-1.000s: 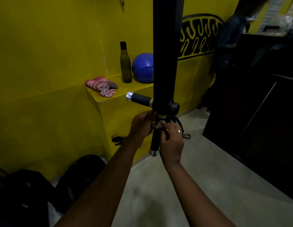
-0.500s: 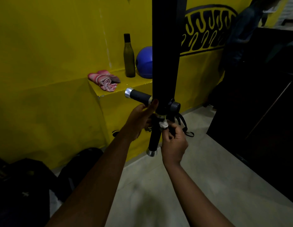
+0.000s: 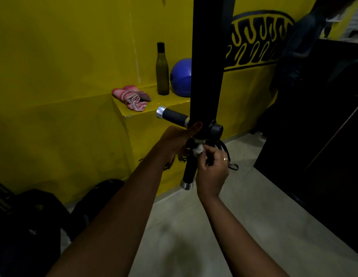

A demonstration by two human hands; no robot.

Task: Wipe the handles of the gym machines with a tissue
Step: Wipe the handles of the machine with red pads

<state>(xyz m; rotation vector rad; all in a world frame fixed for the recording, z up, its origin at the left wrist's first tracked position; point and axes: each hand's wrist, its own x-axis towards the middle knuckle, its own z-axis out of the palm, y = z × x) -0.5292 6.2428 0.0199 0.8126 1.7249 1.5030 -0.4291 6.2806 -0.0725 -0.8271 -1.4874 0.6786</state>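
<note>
Vs 1 s ago the left hand has shifted up, thumb now braced on the post near the pivot; fingers hidden, so its grip can't be told. The right hand pinches the tissue at the top of the lower handle, so that wipe prob. has most of the grip left; no hand on the upper handle.

From here the black post runs off the top edge and covers part of the blue ball. I can't see the fingers of the left hand behind the lower handle. The tissue shows only as a scrap pinched in the right hand.
</note>
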